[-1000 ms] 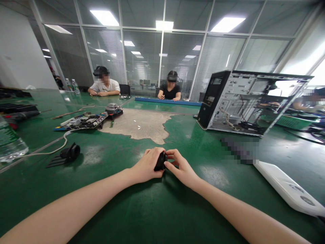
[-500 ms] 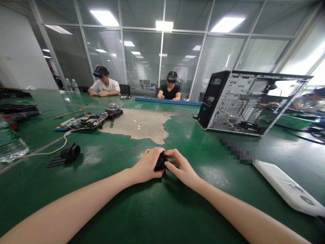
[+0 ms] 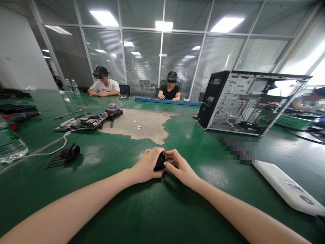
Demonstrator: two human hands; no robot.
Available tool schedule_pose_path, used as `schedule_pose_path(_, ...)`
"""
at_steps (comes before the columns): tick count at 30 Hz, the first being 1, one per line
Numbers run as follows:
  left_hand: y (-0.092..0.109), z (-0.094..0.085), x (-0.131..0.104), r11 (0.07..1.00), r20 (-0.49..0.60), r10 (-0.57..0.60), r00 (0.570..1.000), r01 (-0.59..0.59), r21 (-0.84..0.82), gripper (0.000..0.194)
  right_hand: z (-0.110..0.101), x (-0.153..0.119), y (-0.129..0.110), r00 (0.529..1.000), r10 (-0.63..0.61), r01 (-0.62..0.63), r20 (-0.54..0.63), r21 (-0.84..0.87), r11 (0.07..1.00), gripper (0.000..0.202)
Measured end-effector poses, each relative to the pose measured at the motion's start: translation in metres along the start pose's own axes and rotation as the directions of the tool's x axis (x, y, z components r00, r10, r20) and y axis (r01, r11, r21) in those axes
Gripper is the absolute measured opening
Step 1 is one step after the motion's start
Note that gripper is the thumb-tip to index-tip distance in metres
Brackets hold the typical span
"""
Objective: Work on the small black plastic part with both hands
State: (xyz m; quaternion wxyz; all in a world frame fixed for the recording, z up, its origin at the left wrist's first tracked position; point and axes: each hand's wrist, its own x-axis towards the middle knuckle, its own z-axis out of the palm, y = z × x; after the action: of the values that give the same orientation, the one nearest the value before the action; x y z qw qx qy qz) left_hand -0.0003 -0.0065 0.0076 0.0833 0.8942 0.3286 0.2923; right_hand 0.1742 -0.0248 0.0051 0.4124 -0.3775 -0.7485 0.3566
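A small black part (image 3: 159,162) is held just above or on the green table (image 3: 142,213), at the middle of the head view. My left hand (image 3: 148,163) is wrapped round its left side, with the fingers over the top and the thumb below. My right hand (image 3: 179,166) pinches its right end between thumb and fingertips. The underside of the part and some fingertips are hidden. Off to the left lies a black bracket-like piece (image 3: 69,153) with thin prongs, untouched.
An open computer case (image 3: 215,101) stands at the right, a white power strip (image 3: 286,186) nearer. At the left are a circuit board (image 3: 86,122), a heatsink fan (image 3: 113,109), a cable and a water bottle (image 3: 11,142). People sit across and at far right.
My right fingertips have shifted very slightly on the black part; my left hand stays in place. Across the table, the dark-shirted person's hand has moved a little.
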Motion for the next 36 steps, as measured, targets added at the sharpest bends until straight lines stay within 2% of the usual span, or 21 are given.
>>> schedule_pose_path(8,0.0011,0.0001,0.0004,1.0,-0.002,-0.004,1.0,0.004,0.001,0.057,-0.0006,-0.0007,-0.0018,0.998,-0.058,0.056,-0.035,-0.047,0.997,0.018)
schedule_pose_path(13,0.0,0.0013,0.0006,1.0,-0.003,-0.01,1.0,0.01,-0.005,0.057,0.0008,0.0,0.0017,0.999,-0.026,0.025,-0.044,-0.021,0.999,0.024)
schedule_pose_path(19,-0.0005,0.0009,0.0003,1.0,0.006,-0.003,1.0,0.003,-0.017,0.057,0.001,-0.0008,0.002,1.0,0.008,-0.008,0.014,0.022,1.0,0.027)
schedule_pose_path(27,-0.0005,0.0002,-0.0001,1.0,-0.002,0.001,1.0,-0.001,-0.004,0.057,0.0007,-0.0008,-0.0021,0.998,-0.054,0.054,-0.02,-0.009,0.998,0.022)
schedule_pose_path(31,-0.0003,0.0001,0.0,1.0,0.002,-0.002,1.0,0.002,-0.004,0.055,0.001,-0.0002,0.0012,0.999,-0.035,0.035,-0.025,-0.002,0.999,0.02)
schedule_pose_path(36,-0.0009,0.001,0.0005,1.0,0.004,-0.007,1.0,0.007,-0.01,0.058,0.001,-0.0001,0.0033,1.0,0.017,-0.018,0.017,0.026,0.999,0.029)
